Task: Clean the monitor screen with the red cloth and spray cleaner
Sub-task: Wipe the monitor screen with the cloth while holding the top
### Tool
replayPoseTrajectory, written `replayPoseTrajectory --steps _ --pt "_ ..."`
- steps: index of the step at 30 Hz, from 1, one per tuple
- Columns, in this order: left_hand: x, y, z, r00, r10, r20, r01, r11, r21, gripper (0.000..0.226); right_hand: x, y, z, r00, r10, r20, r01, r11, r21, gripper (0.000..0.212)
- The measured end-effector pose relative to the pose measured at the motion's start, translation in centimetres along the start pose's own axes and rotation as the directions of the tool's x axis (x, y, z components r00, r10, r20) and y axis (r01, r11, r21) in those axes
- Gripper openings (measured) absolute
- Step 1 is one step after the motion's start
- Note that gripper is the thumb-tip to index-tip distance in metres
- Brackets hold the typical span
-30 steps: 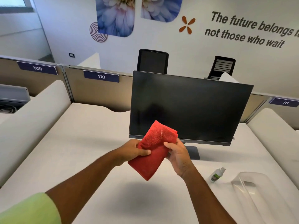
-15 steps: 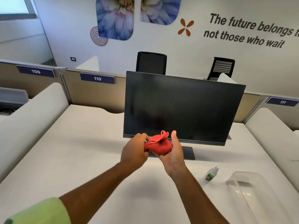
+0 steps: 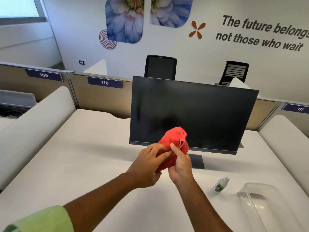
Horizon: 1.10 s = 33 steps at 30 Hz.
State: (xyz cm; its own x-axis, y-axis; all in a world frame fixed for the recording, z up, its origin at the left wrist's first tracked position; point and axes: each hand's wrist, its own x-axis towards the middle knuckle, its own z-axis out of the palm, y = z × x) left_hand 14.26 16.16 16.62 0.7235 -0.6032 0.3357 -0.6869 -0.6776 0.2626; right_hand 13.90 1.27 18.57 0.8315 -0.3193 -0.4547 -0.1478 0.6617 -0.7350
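Now both hands had regathered the red cloth point(image 3: 173, 144) after balling it tight half a second ago; it stood taller, bunched upward in front of the monitor point(image 3: 192, 113), low against its bottom edge, not touching the screen as far as I could tell. Looked like forming a wiping pad, so wiping hadn't begun. Left hand point(image 3: 147, 166) fingers curled closed over the cloth's near side; right hand point(image 3: 180, 164) clamped on it too, thumb pressed into the fabric. Spray bottle point(image 3: 220, 185) stood untouched on the desk point(image 3: 83, 156), right of the monitor's stand and well clear of both hands, beside a clear plastic tray point(image 3: 260, 206).
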Motion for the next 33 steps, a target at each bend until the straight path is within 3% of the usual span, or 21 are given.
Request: replayPoseTrajectory --steps 2,4,8,13,15,18,20,22,23,25,28,33 --pt "-0.2 -0.4 -0.1 0.993 -0.011 0.114 0.016 0.999 -0.045 0.091 0.6 -0.4 0.0 0.999 -0.028 -0.023 0.027 0.999 -0.036 0.041" --pt "0.0 -1.0 -0.8 0.992 -0.038 0.118 0.053 0.991 -0.126 0.090 1.3 -1.2 0.0 0.998 -0.061 -0.019 0.060 0.998 -0.031 0.037" --pt "2.6 -3.5 -4.0 0.990 -0.130 -0.055 0.117 0.973 -0.198 0.080 3.3 -4.5 1.0 0.970 -0.242 -0.031 0.243 0.970 0.031 0.038" --pt "9.0 -8.4 -12.0 0.951 -0.158 -0.266 0.156 0.987 -0.031 0.060 5.3 -11.3 2.8 0.820 -0.573 -0.017 0.559 0.806 -0.196 0.049" --pt "11.5 -10.1 -15.4 0.941 -0.172 -0.293 0.177 0.984 -0.007 0.058 5.8 -13.9 3.8 0.703 -0.710 0.029 0.665 0.642 -0.382 0.060" --pt "14.8 -11.8 -18.7 0.948 -0.225 -0.224 0.235 0.972 0.018 0.060 6.2 -16.3 5.9 0.439 -0.889 0.132 0.755 0.285 -0.590 0.046" --pt "16.2 -12.5 -19.5 0.949 -0.291 -0.120 0.296 0.955 0.029 0.066 6.9 -17.1 7.5 0.245 -0.936 0.251 0.772 0.031 -0.635 0.038" --pt "16.8 -12.8 -19.4 0.937 -0.349 -0.025 0.349 0.937 0.012 0.070 7.9 -17.1 9.0 0.114 -0.892 0.438 0.719 -0.230 -0.656 0.036" --pt "16.9 -12.9 -19.1 0.932 -0.362 -0.004 0.362 0.932 -0.009 0.071 8.6 -16.7 9.6 0.100 -0.841 0.532 0.668 -0.339 -0.662 0.039" --pt "16.9 -13.1 -18.5 0.930 -0.365 -0.033 0.362 0.930 -0.063 0.070 10.0 -15.2 10.4 0.139 -0.740 0.658 0.579 -0.479 -0.660 0.048" --pt "16.6 -13.1 -18.1 0.931 -0.352 -0.098 0.337 0.931 -0.142 0.071 11.3 -11.7 10.1 0.159 -0.665 0.730 0.529 -0.567 -0.631 0.054" --pt "16.2 -14.0 -18.3 0.933 -0.350 -0.081 0.334 0.929 -0.159 0.076 12.8 -4.2 9.1 0.060 -0.485 0.872 0.542 -0.718 -0.436 0.046"
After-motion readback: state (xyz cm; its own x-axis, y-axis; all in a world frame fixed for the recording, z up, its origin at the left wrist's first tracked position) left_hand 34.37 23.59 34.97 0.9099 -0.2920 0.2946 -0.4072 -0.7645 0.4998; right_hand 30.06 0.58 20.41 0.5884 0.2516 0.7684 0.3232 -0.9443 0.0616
